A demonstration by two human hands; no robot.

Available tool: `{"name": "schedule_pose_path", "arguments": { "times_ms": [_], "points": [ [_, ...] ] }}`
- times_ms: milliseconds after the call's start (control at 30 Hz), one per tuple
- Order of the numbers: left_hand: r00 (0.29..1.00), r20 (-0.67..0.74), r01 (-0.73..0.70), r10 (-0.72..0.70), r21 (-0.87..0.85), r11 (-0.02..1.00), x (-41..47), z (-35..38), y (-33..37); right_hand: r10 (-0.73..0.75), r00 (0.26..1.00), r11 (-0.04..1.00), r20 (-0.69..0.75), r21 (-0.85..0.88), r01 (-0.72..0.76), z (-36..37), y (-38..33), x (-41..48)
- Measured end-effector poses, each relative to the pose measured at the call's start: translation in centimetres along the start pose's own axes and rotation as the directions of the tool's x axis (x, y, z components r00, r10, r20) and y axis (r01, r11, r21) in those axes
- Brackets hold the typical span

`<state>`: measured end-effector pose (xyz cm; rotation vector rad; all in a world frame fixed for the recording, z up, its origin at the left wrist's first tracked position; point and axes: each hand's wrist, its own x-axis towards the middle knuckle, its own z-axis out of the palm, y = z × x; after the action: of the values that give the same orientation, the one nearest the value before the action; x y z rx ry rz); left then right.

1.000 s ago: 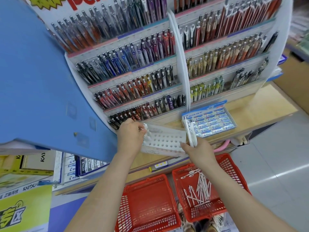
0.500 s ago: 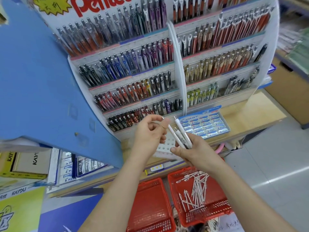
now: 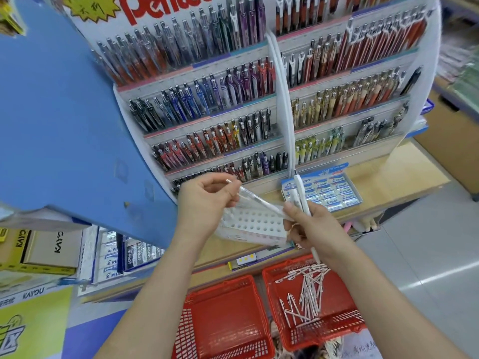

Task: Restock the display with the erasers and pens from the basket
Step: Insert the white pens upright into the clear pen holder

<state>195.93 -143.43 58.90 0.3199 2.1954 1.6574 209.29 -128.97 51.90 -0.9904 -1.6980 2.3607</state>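
Note:
My left hand (image 3: 204,200) pinches the top end of a white pen (image 3: 256,202) that slants down to the right, above a white perforated pen holder (image 3: 255,225) on the wooden shelf. My right hand (image 3: 315,230) grips a few upright white pens (image 3: 298,193) and touches the lower end of the slanted pen. Down on the right, a red basket (image 3: 281,275) holds several loose white pens (image 3: 309,291). A box of Pilot erasers (image 3: 329,189) sits on the shelf behind my right hand.
A tall Pentel pen display (image 3: 233,99) fills the back. A second red basket (image 3: 223,320), with nothing in it, stands left of the first. A blue panel (image 3: 59,125) overhangs at left, with boxes (image 3: 44,247) on lower shelves. Grey floor (image 3: 420,255) lies to the right.
Both hands rose from the pen holder. My left hand now pinches one pen out of the bunch in my right hand and draws it left. The view shifted down a little.

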Motion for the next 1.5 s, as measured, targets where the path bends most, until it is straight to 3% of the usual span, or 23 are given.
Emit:
{"name": "schedule_pose_path", "arguments": {
  "times_ms": [100, 200, 333, 767, 1133, 1300, 1500],
  "points": [
    [0.981, -0.176, -0.053, 0.084, 0.176, 0.983, 2.0, -1.2, -0.9, -0.007, 0.974, 0.996, -0.225, -0.087, -0.013, -0.5, 1.1, 0.9],
    [0.967, -0.200, -0.076, 0.160, 0.372, 0.925, 3.3, -1.5, -2.1, -0.046, 0.951, 0.979, -0.307, -0.201, -0.017, -0.9, 2.4, 1.7],
    [0.965, -0.150, -0.110, 0.215, 0.511, 0.853, 3.7, -0.5, -3.5, -0.061, 0.947, 0.957, -0.315, -0.288, -0.034, -0.5, 3.9, 2.3],
    [0.966, -0.011, -0.179, 0.259, 0.694, 0.697, 4.3, 0.4, -4.9, -0.043, 0.948, 0.946, -0.315, -0.319, -0.063, -0.2, 5.2, 3.3],
    [0.968, 0.061, -0.213, 0.242, 0.708, 0.673, 4.7, 1.0, -6.1, -0.131, 0.943, 0.831, -0.306, -0.552, -0.064, -0.8, 4.9, 3.1],
    [0.967, 0.119, -0.234, 0.225, 0.769, 0.595, 4.8, 1.8, -6.7, -0.159, 0.936, 0.782, -0.313, -0.619, -0.075, -1.0, 4.6, 3.1],
    [0.971, 0.149, -0.221, 0.187, 0.854, 0.472, 4.8, 2.4, -6.4, -0.113, 0.955, 0.820, -0.275, -0.568, -0.067, -1.1, 4.1, 2.9]
  ]
}}
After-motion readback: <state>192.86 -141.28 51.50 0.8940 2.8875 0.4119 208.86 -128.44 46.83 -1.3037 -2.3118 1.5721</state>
